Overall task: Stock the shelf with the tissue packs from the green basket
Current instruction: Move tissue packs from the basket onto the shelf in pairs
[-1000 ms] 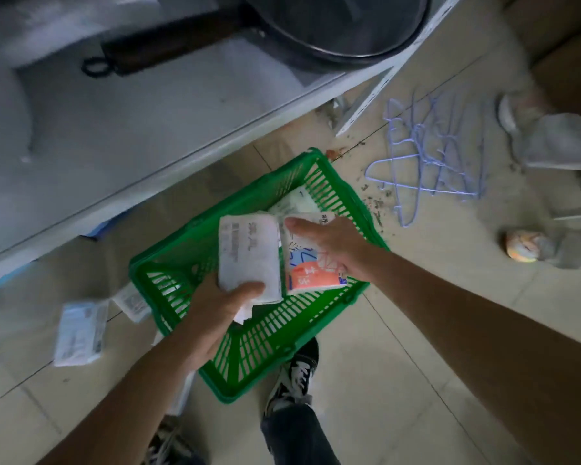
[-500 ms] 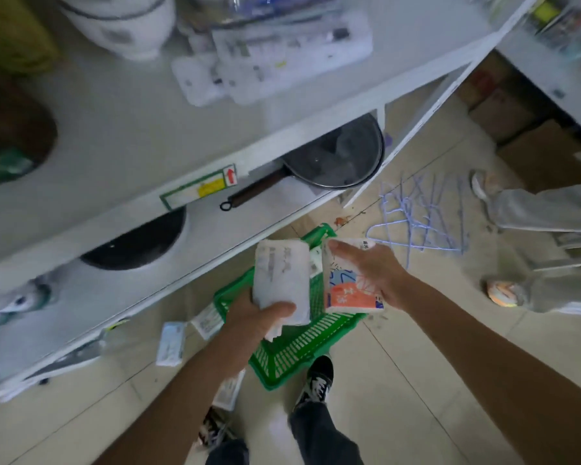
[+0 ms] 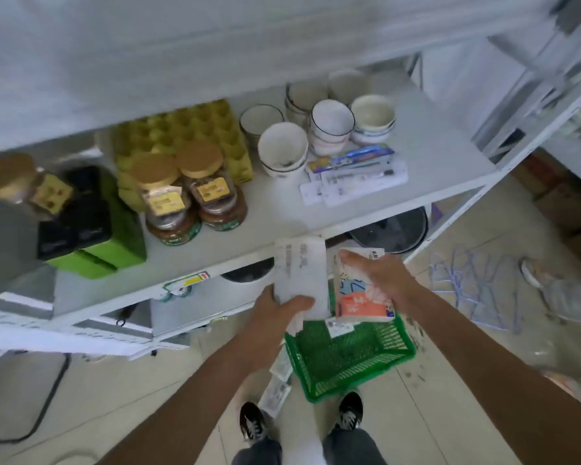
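My left hand (image 3: 279, 308) grips a white tissue pack (image 3: 301, 273) upright by its lower end, just in front of the white shelf's (image 3: 282, 216) front edge. To its right, my right hand (image 3: 379, 275) holds a tissue pack with an orange and blue print (image 3: 359, 297), fingers over its top. Both packs hang above the green basket (image 3: 346, 360) on the floor by my feet. A small pack (image 3: 341, 327) lies inside the basket.
On the shelf stand lidded jars (image 3: 185, 193), yellow egg trays (image 3: 188, 125), stacked white bowls (image 3: 319, 129), flat packaged goods (image 3: 356, 176) and green boxes (image 3: 98, 239). Pans (image 3: 393, 233) sit on the shelf below. Loose packs (image 3: 277, 387) and blue hangers (image 3: 473, 283) lie on the floor; another person's shoe (image 3: 534, 270) is at the right.
The view has risen from the basket to the shelf. Both hands have lifted their tissue packs up from the basket to the level of the shelf's front edge.
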`<move>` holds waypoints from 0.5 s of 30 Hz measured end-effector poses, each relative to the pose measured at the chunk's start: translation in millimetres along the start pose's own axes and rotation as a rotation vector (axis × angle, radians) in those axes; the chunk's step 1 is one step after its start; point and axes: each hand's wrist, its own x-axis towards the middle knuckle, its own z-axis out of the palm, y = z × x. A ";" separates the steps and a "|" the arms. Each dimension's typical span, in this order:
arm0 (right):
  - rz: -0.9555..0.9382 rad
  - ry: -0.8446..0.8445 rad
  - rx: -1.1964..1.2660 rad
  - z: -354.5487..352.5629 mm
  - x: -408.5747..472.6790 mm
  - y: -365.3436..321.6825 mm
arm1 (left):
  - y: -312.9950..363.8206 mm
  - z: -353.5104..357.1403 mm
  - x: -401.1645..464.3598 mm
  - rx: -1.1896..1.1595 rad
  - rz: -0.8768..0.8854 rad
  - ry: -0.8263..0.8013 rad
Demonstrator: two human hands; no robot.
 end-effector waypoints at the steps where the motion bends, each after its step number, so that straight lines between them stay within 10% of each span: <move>1: -0.031 -0.003 0.016 -0.9 -9.3 -10.7 | 13.2 -0.9 -11.8 -0.011 0.024 -0.002; 15: -0.309 -0.215 -0.032 38.0 -116.9 -156.9 | 110.9 -47.6 -139.1 -0.163 0.287 0.131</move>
